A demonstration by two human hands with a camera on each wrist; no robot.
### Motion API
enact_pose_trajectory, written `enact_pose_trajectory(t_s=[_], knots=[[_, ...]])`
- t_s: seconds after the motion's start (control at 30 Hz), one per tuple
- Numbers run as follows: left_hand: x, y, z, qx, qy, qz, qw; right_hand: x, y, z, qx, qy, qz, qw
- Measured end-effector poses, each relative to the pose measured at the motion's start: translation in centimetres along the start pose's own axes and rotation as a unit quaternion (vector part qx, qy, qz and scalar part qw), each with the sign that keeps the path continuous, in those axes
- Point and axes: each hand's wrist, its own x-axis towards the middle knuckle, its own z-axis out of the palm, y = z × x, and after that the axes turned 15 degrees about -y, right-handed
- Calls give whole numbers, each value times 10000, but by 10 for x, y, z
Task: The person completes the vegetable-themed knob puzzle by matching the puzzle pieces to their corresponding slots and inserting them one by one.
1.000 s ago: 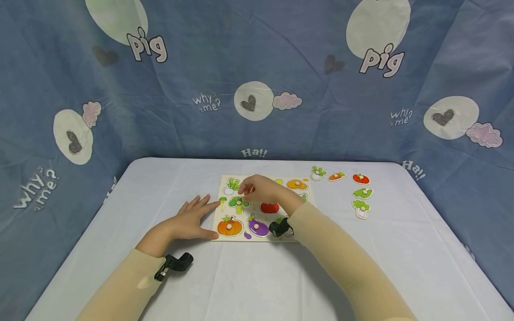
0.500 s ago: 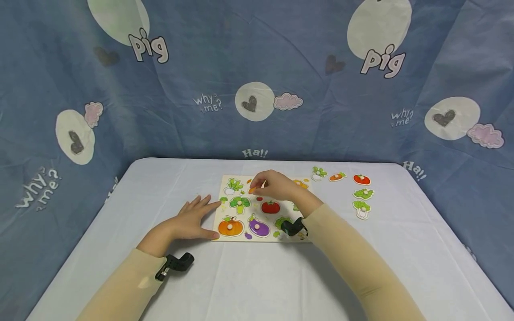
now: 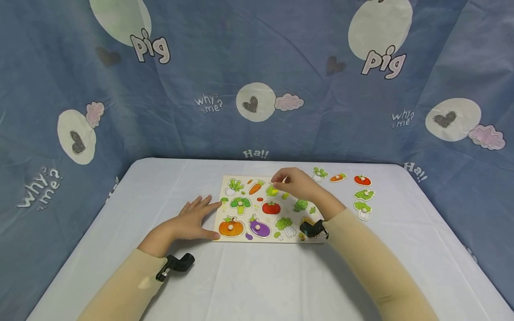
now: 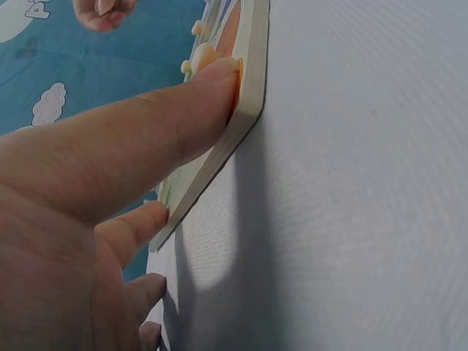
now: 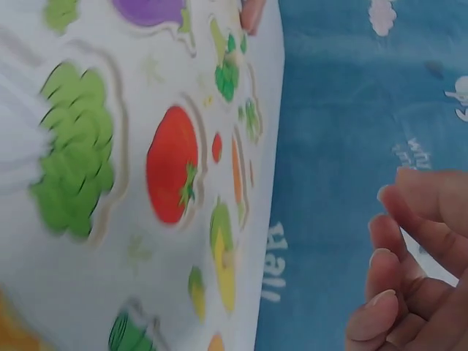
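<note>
A pale wooden vegetable puzzle board [image 3: 225,179] lies on the table. My left hand [image 3: 188,225] has its fingers spread beside the left edge; in the left wrist view its thumb [image 4: 183,113] presses on the board's corner. Over the back right of the board hovers my right hand [image 3: 297,183], its fingers loosely curled, with nothing seen between them in the right wrist view. Knobbed broccoli [image 3: 240,205], pumpkin [image 3: 231,227] and eggplant [image 3: 259,228] pieces sit in the board. The tomato picture [image 5: 172,164] shows no knob. A yellow-green piece [image 5: 223,256] with a knob lies near the right hand.
Right of the board lie loose pieces: a white radish [image 3: 319,174], carrot [image 3: 338,178], tomato [image 3: 362,180], leafy green [image 3: 364,194] and bok choy [image 3: 363,210]. White cloth covers the table [image 3: 257,285]. A blue printed curtain [image 3: 180,129] hangs behind.
My right hand has moved right across the board, from near the broccoli past the carrot picture to the yellow-green piece, uncovering the carrot picture. The left hand stays in place.
</note>
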Motion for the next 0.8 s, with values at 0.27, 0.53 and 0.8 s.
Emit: enact_pose_trajectory(t_s=[0.27, 0.53, 0.8], knots=[[1, 0, 1, 15, 5, 5, 10000, -24, 22, -12, 53, 582, 149, 9982], [1, -2, 2, -7, -1, 7, 10000, -41, 48, -25, 0, 1164, 518, 9919], [1, -1, 1, 2, 2, -2, 10000, -45, 78, -32, 129, 1681, 966, 9809]])
